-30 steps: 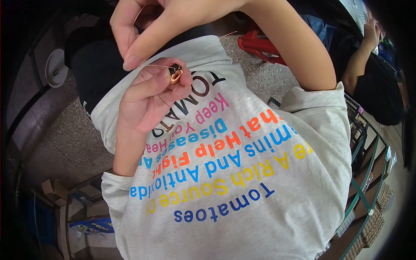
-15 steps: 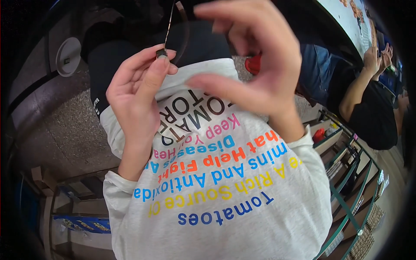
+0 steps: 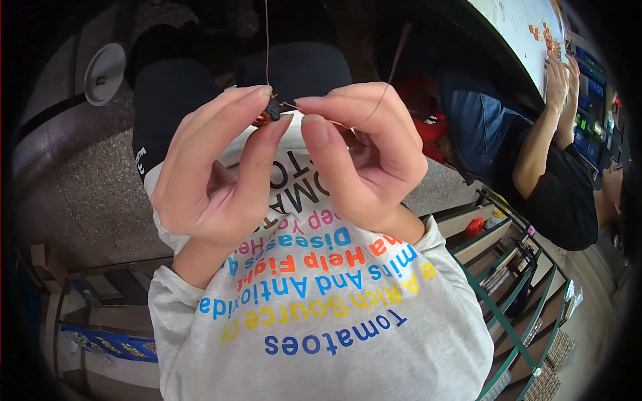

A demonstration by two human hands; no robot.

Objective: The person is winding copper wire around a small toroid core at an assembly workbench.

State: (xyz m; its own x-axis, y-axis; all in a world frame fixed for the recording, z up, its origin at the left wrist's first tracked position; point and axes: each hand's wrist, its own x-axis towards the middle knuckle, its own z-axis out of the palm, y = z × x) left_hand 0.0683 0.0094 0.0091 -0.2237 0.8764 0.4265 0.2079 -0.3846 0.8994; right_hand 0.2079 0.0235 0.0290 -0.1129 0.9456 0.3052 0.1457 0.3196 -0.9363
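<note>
The left hand (image 3: pixel 200 174) pinches the black-bodied copper coil (image 3: pixel 273 109), best held steady. From its three o'clock, copper wire (image 3: pixel 292 106) runs into the narrowed right hand (image 3: pixel 374 147); whether firmly gripped, I cannot tell. Gentle, even tension should avoid kinks.

My left hand (image 3: pixel 214 177) is hiding part of the coil (image 3: pixel 273 110). My right hand (image 3: pixel 378 144) is covering some wire (image 3: pixel 291 105). A strand (image 3: pixel 267 47) is running off the top edge. Both hands are blocking bits of my shirt (image 3: pixel 374 354). The table (image 3: pixel 511 30) is going off the top, and its copper bits (image 3: pixel 551 41) are looking too tiny to tell.
</note>
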